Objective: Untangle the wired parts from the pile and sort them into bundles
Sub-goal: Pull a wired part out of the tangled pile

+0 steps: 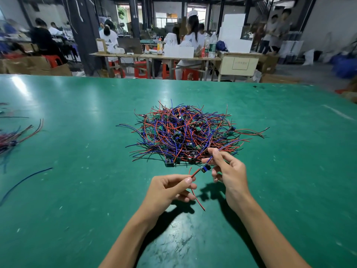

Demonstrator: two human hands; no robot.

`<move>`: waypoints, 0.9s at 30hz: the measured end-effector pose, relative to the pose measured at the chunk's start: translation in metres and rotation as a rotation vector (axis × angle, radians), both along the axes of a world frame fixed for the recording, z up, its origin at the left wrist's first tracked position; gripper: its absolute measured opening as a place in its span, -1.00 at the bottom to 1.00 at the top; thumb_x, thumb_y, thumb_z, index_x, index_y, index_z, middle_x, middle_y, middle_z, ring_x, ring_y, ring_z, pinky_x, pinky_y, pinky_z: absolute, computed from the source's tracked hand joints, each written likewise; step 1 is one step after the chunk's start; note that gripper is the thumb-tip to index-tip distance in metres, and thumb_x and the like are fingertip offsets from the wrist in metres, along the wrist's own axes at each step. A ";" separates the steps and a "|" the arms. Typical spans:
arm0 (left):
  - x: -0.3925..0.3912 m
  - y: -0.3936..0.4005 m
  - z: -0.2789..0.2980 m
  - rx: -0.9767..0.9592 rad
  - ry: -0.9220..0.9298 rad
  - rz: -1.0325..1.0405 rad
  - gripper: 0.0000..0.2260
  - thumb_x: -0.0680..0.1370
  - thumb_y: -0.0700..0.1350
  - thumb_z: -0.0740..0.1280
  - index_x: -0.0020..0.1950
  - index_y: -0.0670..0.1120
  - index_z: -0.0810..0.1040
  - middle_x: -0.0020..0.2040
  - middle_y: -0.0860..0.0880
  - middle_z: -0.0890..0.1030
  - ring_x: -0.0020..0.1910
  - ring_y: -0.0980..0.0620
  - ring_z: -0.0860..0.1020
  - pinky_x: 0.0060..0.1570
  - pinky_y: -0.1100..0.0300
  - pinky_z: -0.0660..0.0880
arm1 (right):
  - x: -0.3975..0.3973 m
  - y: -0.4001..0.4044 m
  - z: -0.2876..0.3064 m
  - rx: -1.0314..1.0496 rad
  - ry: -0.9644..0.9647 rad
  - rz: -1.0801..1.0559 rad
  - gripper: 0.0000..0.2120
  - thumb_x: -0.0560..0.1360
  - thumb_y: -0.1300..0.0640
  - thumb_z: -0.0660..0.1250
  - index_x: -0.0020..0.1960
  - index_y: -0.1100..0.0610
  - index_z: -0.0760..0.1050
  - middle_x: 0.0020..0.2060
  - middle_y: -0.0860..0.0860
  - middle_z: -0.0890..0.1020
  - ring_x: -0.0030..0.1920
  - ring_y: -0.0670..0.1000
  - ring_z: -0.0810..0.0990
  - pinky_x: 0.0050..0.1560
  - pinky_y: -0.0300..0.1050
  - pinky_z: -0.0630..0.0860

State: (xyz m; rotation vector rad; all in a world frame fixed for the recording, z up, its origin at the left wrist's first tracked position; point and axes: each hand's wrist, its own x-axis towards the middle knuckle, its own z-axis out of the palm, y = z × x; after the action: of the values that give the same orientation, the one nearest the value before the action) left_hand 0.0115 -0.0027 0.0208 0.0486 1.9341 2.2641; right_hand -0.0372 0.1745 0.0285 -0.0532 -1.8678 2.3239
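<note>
Below the pile at frame centre, the left hand and right hand each pinch one wired part; next, probably, freeing its trailing wires toward the bundle at left.

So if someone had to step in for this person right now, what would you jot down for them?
Left hand: pinches the red lead of one wired part.
Right hand: pinches the same part's blue and red leads, which run back to the pile's edge.
Tangled pile: mid-table on the green table, still large.
Done: a bundle of sorted parts lies at the far left edge.
Left: pull this part clear, add it to the bundle, then work through the pile.
</note>
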 end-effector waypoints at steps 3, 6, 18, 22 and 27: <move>0.000 0.000 -0.002 -0.050 0.034 0.032 -0.88 0.50 -0.16 0.48 -0.02 -0.15 0.76 -0.23 -0.10 0.69 -0.38 0.02 0.58 -0.31 0.31 0.49 | 0.000 0.000 0.002 -0.045 0.000 -0.021 -0.81 0.58 0.00 0.40 0.01 0.11 0.69 -0.17 0.14 0.75 -0.51 -0.10 0.42 -0.50 -0.31 0.37; 0.001 0.001 -0.002 -0.056 0.027 -0.004 -0.85 0.49 -0.09 0.48 -0.03 -0.14 0.75 -0.23 -0.13 0.70 -0.42 0.01 0.57 -0.35 0.30 0.47 | -0.001 0.002 0.005 -0.104 -0.016 -0.072 -0.79 0.51 0.00 0.47 -0.06 0.15 0.65 -0.27 0.10 0.73 -0.52 -0.10 0.40 -0.51 -0.30 0.36; 0.004 0.001 0.000 -0.106 0.022 -0.201 -0.72 0.59 0.05 0.33 0.02 -0.14 0.69 -0.27 -0.19 0.71 -0.42 0.03 0.56 -0.31 0.32 0.49 | 0.000 0.004 0.008 -0.131 -0.032 -0.127 -0.79 0.38 -0.06 0.54 -0.23 0.06 0.61 -0.46 0.01 0.60 -0.53 -0.09 0.38 -0.52 -0.29 0.29; 0.004 0.002 0.001 -0.134 0.059 -0.175 -0.75 0.57 0.05 0.36 0.00 -0.12 0.71 -0.27 -0.17 0.71 -0.41 0.03 0.55 -0.35 0.32 0.44 | -0.001 0.005 0.007 -0.109 -0.021 -0.107 -0.81 0.43 -0.02 0.52 -0.19 0.09 0.65 -0.43 -0.04 0.59 -0.51 -0.11 0.35 -0.48 -0.29 0.27; 0.003 0.002 -0.001 -0.107 0.065 -0.139 -0.76 0.54 0.02 0.40 -0.01 -0.13 0.72 -0.27 -0.18 0.71 -0.44 0.06 0.55 -0.38 0.34 0.43 | -0.001 0.005 0.005 -0.077 -0.020 -0.103 -0.76 0.38 -0.09 0.51 -0.17 0.08 0.66 -0.38 -0.08 0.61 -0.47 -0.13 0.41 -0.45 -0.30 0.30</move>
State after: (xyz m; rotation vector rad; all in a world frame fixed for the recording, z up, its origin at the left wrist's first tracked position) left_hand 0.0146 -0.0007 0.0202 0.2383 2.0132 2.0924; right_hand -0.0380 0.1797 0.0337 -0.1776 -1.7397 2.3332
